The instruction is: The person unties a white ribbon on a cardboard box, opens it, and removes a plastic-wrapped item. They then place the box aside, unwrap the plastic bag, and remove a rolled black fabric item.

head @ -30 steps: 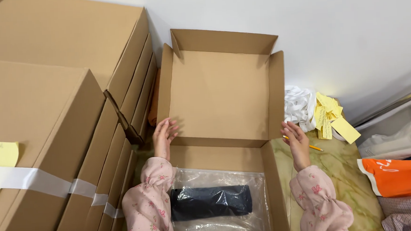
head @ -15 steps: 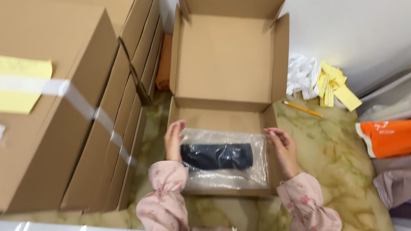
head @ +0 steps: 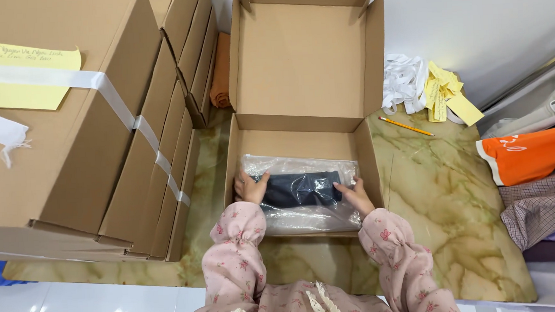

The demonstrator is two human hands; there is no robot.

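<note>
- Head view, looking straight down: a person in pink floral sleeves is leaning over an open cardboard box (head: 302, 145) sitting on a marbled greenish floor (head: 444, 204).
- The left hand (head: 251, 189) is pressing against the left end of a clear plastic bag (head: 305, 202) with a dark folded garment (head: 299, 188) inside it — fingers are lying fairly flat and loosely spread on the plastic, more resting on it than clamping.
- The right hand (head: 355, 195) is doing the same at the right end, fingers curling a bit over the bag's edge; can't tell if it's actually pinching the plastic.
- The bag is lying flat in the bottom of the box, between the two hands, filling most of the near part of the tray. The box lid is standing open at the far side.
- A big stack of flat cardboard boxes (head: 92, 128) is sitting just left of the open box, strapped with white tape (head: 129, 113), with a yellow paper note (head: 23, 74) on top.
- Off to the right: a pencil (head: 406, 126) is lying on the floor, yellow tags (head: 445, 96) and white ribbon (head: 403, 80) are piled near the wall, and an orange garment (head: 530, 152) is lying on top of other folded clothes at the edge.
</note>
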